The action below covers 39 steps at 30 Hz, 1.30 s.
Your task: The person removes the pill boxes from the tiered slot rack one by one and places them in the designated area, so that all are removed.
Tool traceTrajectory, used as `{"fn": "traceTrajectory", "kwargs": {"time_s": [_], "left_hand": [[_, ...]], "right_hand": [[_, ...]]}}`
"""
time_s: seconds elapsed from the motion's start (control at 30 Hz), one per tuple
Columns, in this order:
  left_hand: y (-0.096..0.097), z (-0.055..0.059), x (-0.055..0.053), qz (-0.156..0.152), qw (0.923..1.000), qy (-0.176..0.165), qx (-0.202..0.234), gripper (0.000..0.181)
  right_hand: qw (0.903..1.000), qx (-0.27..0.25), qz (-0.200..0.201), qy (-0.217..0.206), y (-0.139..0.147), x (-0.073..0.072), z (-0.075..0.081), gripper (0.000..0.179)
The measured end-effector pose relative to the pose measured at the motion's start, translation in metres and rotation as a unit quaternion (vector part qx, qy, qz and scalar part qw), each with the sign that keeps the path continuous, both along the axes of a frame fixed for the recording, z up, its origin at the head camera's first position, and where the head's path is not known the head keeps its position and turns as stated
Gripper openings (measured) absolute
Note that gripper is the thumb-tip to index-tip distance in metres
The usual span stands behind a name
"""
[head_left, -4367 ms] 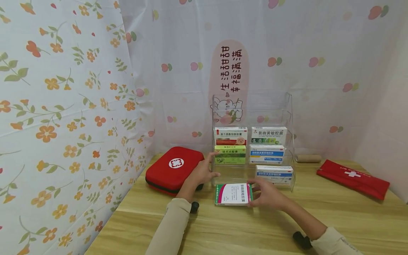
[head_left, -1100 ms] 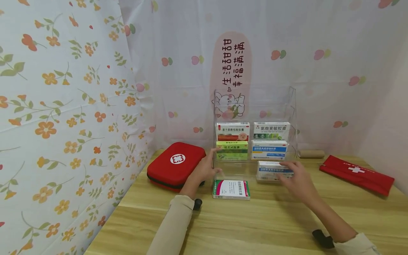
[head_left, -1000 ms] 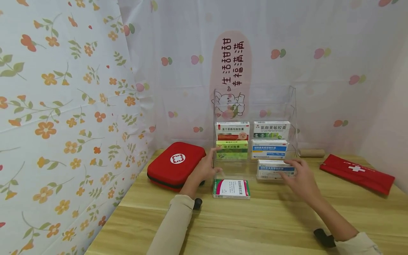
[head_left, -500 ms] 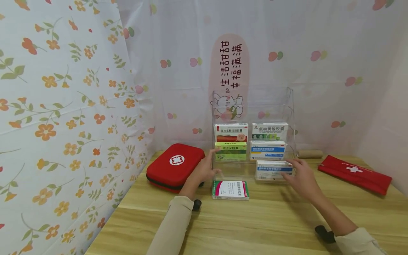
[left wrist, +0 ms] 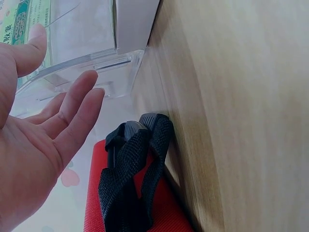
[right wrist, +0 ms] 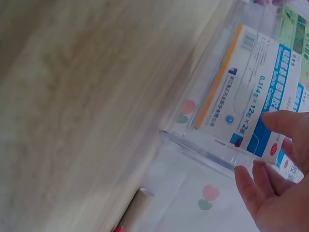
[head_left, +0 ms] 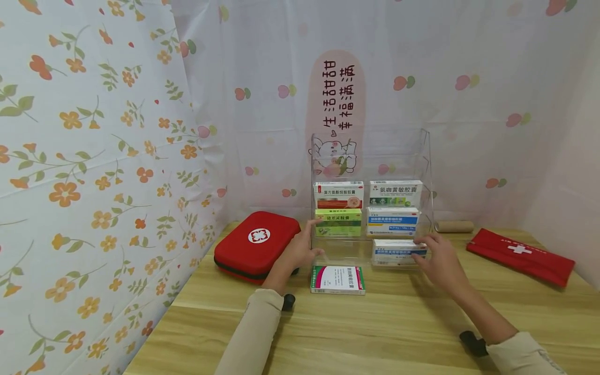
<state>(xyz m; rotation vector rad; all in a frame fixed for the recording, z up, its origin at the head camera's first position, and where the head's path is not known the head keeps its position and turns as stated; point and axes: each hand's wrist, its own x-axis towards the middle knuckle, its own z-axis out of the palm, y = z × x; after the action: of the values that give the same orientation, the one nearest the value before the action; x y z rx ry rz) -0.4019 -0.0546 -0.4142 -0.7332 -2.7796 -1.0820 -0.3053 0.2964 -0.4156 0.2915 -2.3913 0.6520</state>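
A clear tiered stand holds several medicine boxes. In its lowest tier, on the right, sits a white-and-blue medicine box. My right hand pinches that box at its right end, the thumb lying across the printed front in the right wrist view. My left hand is at the stand's left side, its fingers loosely extended and spread in the left wrist view, nothing in its grasp. A white, green and magenta medicine box lies flat on the table before the stand.
A red first-aid case lies left of the stand, beside my left forearm; its black strap shows in the left wrist view. To the right are a cardboard tube and a red pouch. Patterned curtains stand behind and left.
My right hand let go of the green-and-magenta box and moved right to the white-and-blue box. Lately that box has shifted slightly down and left in its tier. The left hand stayed put.
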Motion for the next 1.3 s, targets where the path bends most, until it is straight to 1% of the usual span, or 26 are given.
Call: {"fn": "traceTrajectory", "kwargs": {"time_s": [0.1, 0.2, 0.33, 0.53, 0.63, 0.8, 0.93, 1.1, 1.3], "left_hand": [[0.000, 0.000, 0.000, 0.000, 1.0000, 0.002, -0.002, 0.089], [0.000, 0.000, 0.000, 0.000, 1.0000, 0.005, -0.002, 0.089], [0.000, 0.000, 0.000, 0.000, 1.0000, 0.005, -0.002, 0.088], [0.000, -0.001, 0.001, -0.001, 1.0000, 0.000, -0.003, 0.088], [0.000, 0.000, 0.001, 0.000, 1.0000, 0.005, -0.003, 0.088], [0.000, 0.000, 0.000, 0.000, 1.0000, 0.006, -0.004, 0.089], [0.000, -0.001, 0.000, -0.001, 1.0000, 0.001, -0.008, 0.088], [0.000, 0.000, 0.001, 0.003, 1.0000, -0.001, -0.009, 0.089], [0.000, 0.001, 0.001, 0.008, 0.9999, -0.006, -0.006, 0.090]], "right_hand": [[0.9997, 0.024, -0.003, -0.009, 0.002, 0.000, 0.000, 0.034], [0.9992, 0.035, 0.005, -0.019, 0.002, -0.001, 0.000, 0.036], [0.9992, 0.027, 0.024, -0.014, 0.003, -0.006, -0.002, 0.036], [0.9994, 0.018, 0.029, -0.007, 0.002, -0.010, -0.003, 0.036], [0.9993, 0.020, 0.032, 0.001, 0.000, -0.012, -0.002, 0.035], [0.9985, 0.017, 0.045, 0.027, -0.004, -0.014, -0.002, 0.036], [0.9962, 0.015, 0.055, 0.066, -0.004, -0.015, -0.002, 0.040], [0.9915, -0.003, 0.068, 0.111, -0.005, -0.015, 0.006, 0.039], [0.9872, -0.022, 0.078, 0.138, -0.008, -0.013, 0.016, 0.040]]}}
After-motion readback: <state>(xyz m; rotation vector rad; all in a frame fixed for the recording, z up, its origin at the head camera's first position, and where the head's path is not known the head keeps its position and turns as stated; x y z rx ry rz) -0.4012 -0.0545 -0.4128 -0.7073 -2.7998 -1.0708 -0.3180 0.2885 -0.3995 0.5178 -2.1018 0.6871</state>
